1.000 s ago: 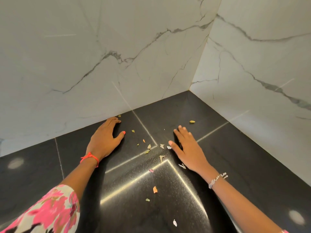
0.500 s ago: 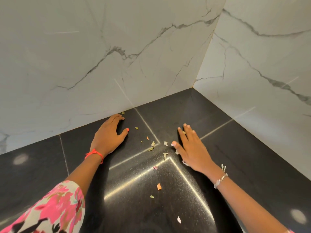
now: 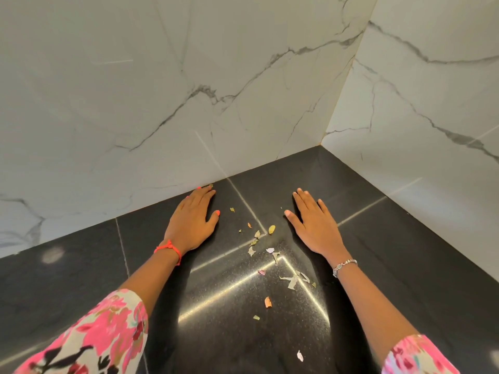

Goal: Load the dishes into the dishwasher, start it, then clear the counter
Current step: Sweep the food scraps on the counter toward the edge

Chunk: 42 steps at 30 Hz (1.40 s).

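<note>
A black stone counter fills the lower half of the head view, in a corner of white marble walls. My left hand lies flat on it with straight fingers, fingertips close to the back wall. My right hand also lies flat, fingers straight and pointing toward the corner. Between the two hands lie several small food scraps: dry peel bits, a yellow-green piece, a torn papery skin and an orange chip. Neither hand holds anything.
White marble walls meet at the far right corner and bound the counter behind and to the right. A small white scrap lies nearer me. Bright reflections streak the counter's middle.
My right hand has slid right and away, uncovering scraps it lay next to; a yellow-green piece now lies left of it. My left hand has stayed in place.
</note>
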Each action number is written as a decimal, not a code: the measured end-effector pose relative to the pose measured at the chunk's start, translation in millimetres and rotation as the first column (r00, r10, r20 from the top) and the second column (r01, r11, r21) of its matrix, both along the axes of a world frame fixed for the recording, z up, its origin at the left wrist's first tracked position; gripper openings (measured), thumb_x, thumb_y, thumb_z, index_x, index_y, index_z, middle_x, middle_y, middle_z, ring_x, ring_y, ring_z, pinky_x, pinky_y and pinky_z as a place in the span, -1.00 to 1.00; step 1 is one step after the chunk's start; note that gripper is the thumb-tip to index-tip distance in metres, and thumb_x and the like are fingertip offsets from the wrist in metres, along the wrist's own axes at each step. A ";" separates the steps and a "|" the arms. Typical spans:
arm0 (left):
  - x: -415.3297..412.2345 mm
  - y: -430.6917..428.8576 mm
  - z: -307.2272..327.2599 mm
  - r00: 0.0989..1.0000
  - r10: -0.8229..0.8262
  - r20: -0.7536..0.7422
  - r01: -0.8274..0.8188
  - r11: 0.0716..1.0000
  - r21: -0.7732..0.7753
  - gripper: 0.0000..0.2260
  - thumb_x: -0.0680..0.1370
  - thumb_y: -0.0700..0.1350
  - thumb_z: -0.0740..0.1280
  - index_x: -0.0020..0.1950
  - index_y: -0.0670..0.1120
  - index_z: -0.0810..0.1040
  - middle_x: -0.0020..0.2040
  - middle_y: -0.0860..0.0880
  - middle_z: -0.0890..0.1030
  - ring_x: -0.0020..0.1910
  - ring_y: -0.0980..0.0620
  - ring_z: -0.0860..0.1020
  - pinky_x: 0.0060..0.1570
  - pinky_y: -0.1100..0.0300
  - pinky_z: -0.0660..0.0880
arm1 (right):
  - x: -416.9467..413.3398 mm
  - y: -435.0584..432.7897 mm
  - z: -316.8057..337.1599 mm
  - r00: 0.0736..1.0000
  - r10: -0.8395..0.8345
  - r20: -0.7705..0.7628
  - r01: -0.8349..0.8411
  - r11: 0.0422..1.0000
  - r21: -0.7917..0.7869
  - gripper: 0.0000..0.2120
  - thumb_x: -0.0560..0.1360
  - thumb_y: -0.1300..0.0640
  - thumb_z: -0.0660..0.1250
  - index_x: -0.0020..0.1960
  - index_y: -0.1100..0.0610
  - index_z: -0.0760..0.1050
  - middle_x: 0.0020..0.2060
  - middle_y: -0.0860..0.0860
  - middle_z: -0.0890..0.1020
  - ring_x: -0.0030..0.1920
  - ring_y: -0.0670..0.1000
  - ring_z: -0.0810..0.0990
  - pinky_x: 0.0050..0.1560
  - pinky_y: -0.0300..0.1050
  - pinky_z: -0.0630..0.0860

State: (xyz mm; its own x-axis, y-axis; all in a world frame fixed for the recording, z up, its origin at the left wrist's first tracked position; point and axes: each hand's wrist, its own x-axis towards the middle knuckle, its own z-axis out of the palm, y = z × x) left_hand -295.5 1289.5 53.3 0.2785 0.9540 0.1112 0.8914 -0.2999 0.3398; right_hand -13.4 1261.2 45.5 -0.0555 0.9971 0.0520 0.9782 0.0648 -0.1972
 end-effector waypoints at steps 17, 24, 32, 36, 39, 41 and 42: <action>22.6 17.0 13.6 1.000 0.002 0.030 0.001 0.995 -0.105 -0.43 0.58 0.03 0.16 0.50 -0.18 0.07 0.51 -0.13 0.11 0.49 -0.07 0.10 0.47 0.10 0.05 | 5.8 5.6 -5.1 0.987 -0.019 -0.159 0.028 0.998 0.053 -0.54 0.63 -0.06 -0.01 0.50 0.02 0.12 0.50 -0.10 0.15 0.50 -0.15 0.04 0.49 -0.16 -0.12; 45.0 -34.9 15.0 0.934 -0.280 0.220 0.302 0.951 -0.070 -0.60 0.59 0.07 0.11 0.40 -0.04 0.33 0.43 0.06 0.32 0.38 0.12 0.30 0.40 0.17 0.23 | 6.0 4.2 -4.4 0.983 -0.019 -0.181 0.033 0.997 0.073 -0.56 0.64 -0.01 -0.01 0.49 0.03 0.15 0.49 -0.11 0.18 0.49 -0.16 0.06 0.47 -0.20 -0.13; 49.9 -28.7 13.3 0.990 -0.074 0.119 0.096 0.975 -0.200 -0.53 0.64 0.03 -0.01 0.51 -0.11 0.04 0.54 -0.03 -0.01 0.51 0.06 -0.07 0.45 0.16 -0.14 | 5.4 2.8 -2.4 0.977 -0.024 -0.211 0.039 0.997 0.067 -0.58 0.64 0.04 -0.01 0.49 0.05 0.17 0.48 -0.10 0.18 0.49 -0.15 0.06 0.47 -0.20 -0.12; 73.7 -60.4 8.9 0.983 -0.180 -0.027 0.170 0.962 -0.212 -0.46 0.62 0.10 -0.10 0.51 -0.14 -0.11 0.53 -0.11 -0.17 0.50 -0.01 -0.22 0.44 0.13 -0.23 | 5.8 3.1 -3.4 0.976 -0.020 -0.218 0.039 0.996 0.082 -0.58 0.64 0.04 0.00 0.48 0.05 0.19 0.48 -0.10 0.20 0.49 -0.15 0.08 0.47 -0.20 -0.11; 83.4 -88.9 20.7 0.932 -0.310 0.186 0.352 0.894 -0.275 -0.52 0.62 0.09 -0.07 0.51 0.03 -0.12 0.54 0.03 -0.08 0.49 0.15 -0.18 0.42 0.25 -0.24 | 6.4 2.2 -3.5 0.973 -0.021 -0.229 0.040 0.996 0.078 -0.58 0.64 0.05 0.00 0.48 0.06 0.19 0.48 -0.09 0.20 0.49 -0.15 0.07 0.47 -0.19 -0.10; 81.6 -95.3 33.8 0.914 -0.257 0.315 0.344 0.902 -0.261 -0.54 0.63 0.07 -0.05 0.51 0.10 -0.09 0.47 0.18 -0.06 0.41 0.29 -0.13 0.34 0.40 -0.24 | 6.2 1.8 -2.4 0.972 -0.020 -0.232 0.037 0.997 0.072 -0.58 0.64 0.05 -0.01 0.48 0.06 0.18 0.48 -0.09 0.20 0.49 -0.15 0.07 0.47 -0.18 -0.10; 77.5 -94.4 37.2 0.912 -0.202 0.356 0.300 0.922 -0.247 -0.54 0.63 0.06 -0.04 0.51 0.10 -0.07 0.41 0.23 -0.05 0.35 0.33 -0.12 0.29 0.45 -0.24 | 5.2 2.3 -1.6 0.974 -0.016 -0.224 0.032 0.997 0.068 -0.58 0.64 0.04 -0.02 0.49 0.07 0.17 0.49 -0.09 0.19 0.50 -0.15 0.06 0.48 -0.18 -0.11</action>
